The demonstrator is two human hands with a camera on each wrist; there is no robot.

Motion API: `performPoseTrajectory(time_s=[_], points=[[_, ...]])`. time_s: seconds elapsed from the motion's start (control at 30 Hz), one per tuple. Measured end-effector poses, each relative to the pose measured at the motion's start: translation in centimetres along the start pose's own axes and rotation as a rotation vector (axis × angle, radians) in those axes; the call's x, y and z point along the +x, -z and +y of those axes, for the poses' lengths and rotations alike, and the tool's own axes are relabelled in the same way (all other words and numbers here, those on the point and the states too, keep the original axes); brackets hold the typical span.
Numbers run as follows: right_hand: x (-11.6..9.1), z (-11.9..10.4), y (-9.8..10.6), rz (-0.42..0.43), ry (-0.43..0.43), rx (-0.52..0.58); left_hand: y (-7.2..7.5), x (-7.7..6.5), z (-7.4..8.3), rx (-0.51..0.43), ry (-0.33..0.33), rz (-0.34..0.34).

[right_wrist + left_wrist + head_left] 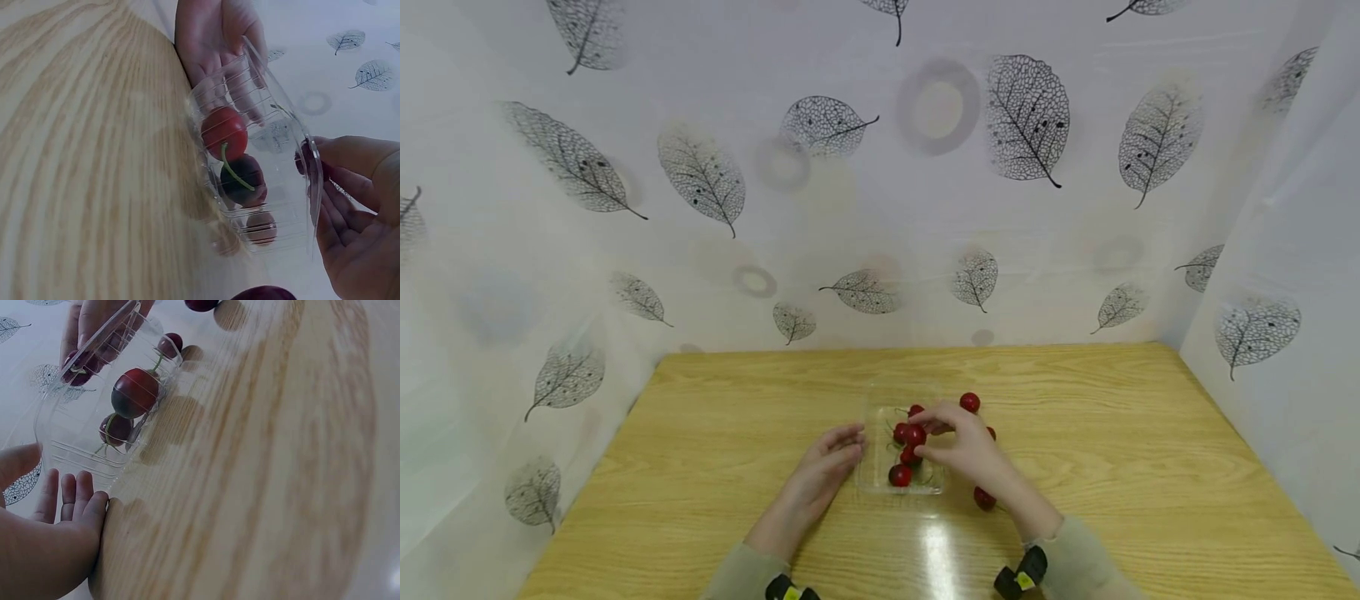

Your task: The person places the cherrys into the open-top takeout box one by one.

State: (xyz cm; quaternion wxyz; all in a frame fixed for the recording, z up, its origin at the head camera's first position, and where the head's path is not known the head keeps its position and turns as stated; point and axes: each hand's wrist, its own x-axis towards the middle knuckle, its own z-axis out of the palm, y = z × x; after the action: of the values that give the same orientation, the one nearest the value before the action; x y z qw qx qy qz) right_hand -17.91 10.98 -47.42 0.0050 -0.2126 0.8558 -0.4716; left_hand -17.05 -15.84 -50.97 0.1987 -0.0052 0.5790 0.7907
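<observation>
A clear plastic box (867, 421) stands on the table with several dark red cherries inside, one cherry (900, 476) at its near end. Above the box my right hand (966, 442) pinches another cherry (304, 159) between thumb and fingers, at rim height in the right wrist view. My left hand (822, 477) is at the box's left side, fingers extended; its fingertips (83, 481) are at the wall, and I cannot tell whether they press on it. Green stems show on some cherries in the box, such as the large red one (134, 393).
Right of the box lie loose cherries: one at the back (970, 402), one partly behind my right hand (992, 433), and one near my right wrist (984, 498). The wooden table (737, 408) meets a leaf-patterned sheet (880, 208) at the back and sides.
</observation>
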Motion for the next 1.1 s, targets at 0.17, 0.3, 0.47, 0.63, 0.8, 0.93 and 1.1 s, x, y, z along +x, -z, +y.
performPoseTrajectory(time_s=[0.17,0.3,0.47,0.63,0.8,0.93,1.1], points=[[-0.01,0.06,-0.25,0.009,0.019,-0.041,0.02,0.00,0.00,0.003,-0.002,0.001],[-0.04,0.00,-0.39,0.007,0.018,-0.076,0.02,0.00,0.00,0.000,0.000,0.004],[-0.08,-0.09,-0.56,0.003,0.017,-0.098,-0.01,-0.05,0.04,0.002,-0.002,0.002],[-0.05,-0.06,-0.62,0.003,0.030,-0.105,0.00,-0.10,0.06,0.008,-0.002,0.000],[-0.13,-0.08,-0.67,0.003,0.037,-0.107,-0.04,-0.13,0.10,0.007,0.002,0.004],[-0.23,-0.07,-0.86,0.007,0.042,-0.113,-0.13,-0.20,0.15,0.003,0.004,0.008],[-0.28,-0.08,-0.93,0.001,0.054,-0.114,-0.14,-0.25,0.20,0.004,0.006,-0.001]])
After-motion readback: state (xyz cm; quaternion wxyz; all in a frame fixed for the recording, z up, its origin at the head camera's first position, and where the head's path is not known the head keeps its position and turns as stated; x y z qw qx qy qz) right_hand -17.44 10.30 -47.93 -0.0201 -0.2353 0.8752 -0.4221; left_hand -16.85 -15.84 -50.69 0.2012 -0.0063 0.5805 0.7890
